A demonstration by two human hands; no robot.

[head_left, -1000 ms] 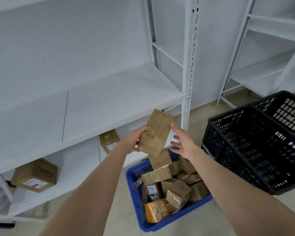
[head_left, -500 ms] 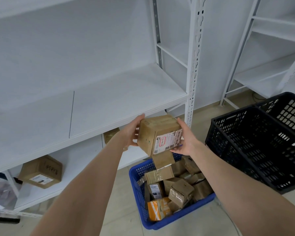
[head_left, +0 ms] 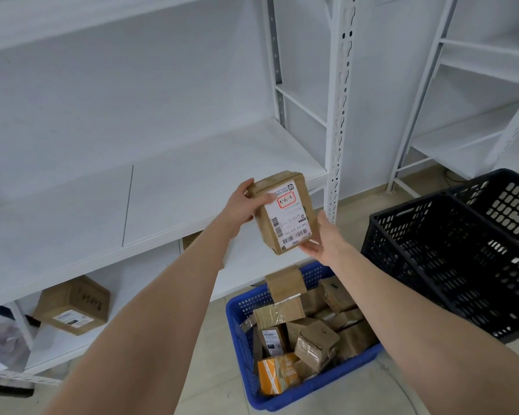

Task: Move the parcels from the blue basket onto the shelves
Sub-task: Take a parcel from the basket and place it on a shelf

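Down at eight o'clock a brown box (head_left: pixel 72 305) sits on the bottom board, and above it the wide white shelf (head_left: pixel 192 187) lies bare right out to its front lip. Just off that lip, near centre, the left hand (head_left: pixel 243 205) grasps the labelled parcel (head_left: pixel 282 211) by its upper left edge, thumb across the face, while the right hand (head_left: pixel 321 241) props the lower right corner with fingers laid flat beneath. The blue basket (head_left: pixel 237 324) of parcels stands on the floor at six o'clock, and a black crate (head_left: pixel 432 265) crowds in at four.
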